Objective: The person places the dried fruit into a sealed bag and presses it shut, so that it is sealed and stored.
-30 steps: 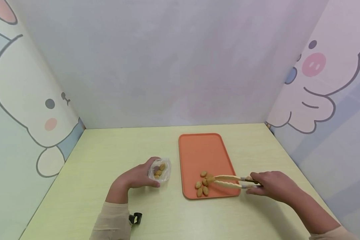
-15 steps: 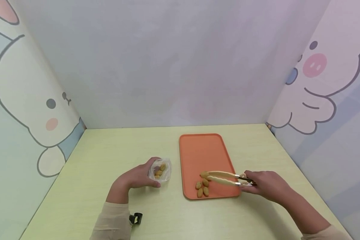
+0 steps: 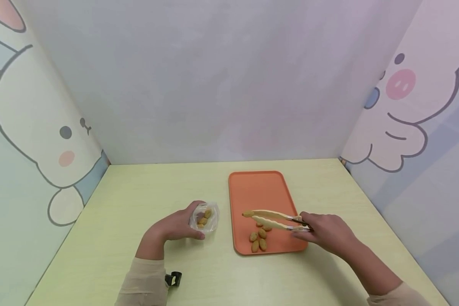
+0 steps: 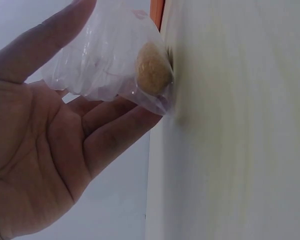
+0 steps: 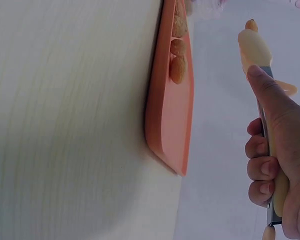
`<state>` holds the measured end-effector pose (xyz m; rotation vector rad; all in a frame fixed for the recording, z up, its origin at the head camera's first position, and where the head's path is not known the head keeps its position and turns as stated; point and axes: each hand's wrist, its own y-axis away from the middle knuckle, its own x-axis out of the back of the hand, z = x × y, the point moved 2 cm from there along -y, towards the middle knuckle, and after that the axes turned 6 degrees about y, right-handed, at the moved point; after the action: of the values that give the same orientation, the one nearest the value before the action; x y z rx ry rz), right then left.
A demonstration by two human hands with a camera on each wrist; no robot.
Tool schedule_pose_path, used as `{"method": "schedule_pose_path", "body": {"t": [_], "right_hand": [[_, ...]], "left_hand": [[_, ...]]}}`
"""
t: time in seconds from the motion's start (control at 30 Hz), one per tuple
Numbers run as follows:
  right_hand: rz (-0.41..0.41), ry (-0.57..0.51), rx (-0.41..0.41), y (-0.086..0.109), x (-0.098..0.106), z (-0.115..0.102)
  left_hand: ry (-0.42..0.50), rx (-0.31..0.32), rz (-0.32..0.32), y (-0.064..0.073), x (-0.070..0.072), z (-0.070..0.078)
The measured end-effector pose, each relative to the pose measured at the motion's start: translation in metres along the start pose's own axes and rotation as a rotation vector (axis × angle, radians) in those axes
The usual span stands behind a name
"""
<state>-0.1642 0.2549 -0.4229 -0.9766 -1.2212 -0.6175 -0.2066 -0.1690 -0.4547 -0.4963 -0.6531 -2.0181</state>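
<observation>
My left hand (image 3: 176,224) holds a clear plastic bag (image 3: 213,220) upright on the table, thumb and fingers curled round its sides. Several brown, oval, nut-like pieces (image 3: 203,221) lie inside the bag; one such piece (image 4: 153,70) shows through the plastic in the left wrist view. My right hand (image 3: 330,233) grips a pair of tongs (image 3: 269,222) with cream-coloured tips and metal arms. Between those tips is one brown oval piece (image 3: 247,213), raised above the orange tray (image 3: 257,191). Several more brown pieces (image 3: 262,244) lie at the tray's near left.
The pale wooden table (image 3: 157,182) carries the tray just right of the bag. A small black clip-like object (image 3: 173,279) shows beside the left sleeve. Walls with cartoon animals (image 3: 401,85) enclose the table at the back and sides.
My right hand has lifted the tongs off the pile and brought them left and upward with a brown piece in the tips. The left hand and bag have stayed put.
</observation>
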Motion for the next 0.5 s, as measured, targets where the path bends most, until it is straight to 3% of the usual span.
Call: {"method": "schedule_pose_path", "body": {"t": [0.27,0.5], "right_hand": [[0.053,0.009,0.023,-0.015,0.000,-0.017],[0.167,0.079,0.129,-0.027,-0.005,-0.031]], "left_hand": [[-0.008,0.018,0.011,-0.003,-0.001,-0.002],[-0.004,0.023,0.011,-0.003,-0.001,-0.002]]}}
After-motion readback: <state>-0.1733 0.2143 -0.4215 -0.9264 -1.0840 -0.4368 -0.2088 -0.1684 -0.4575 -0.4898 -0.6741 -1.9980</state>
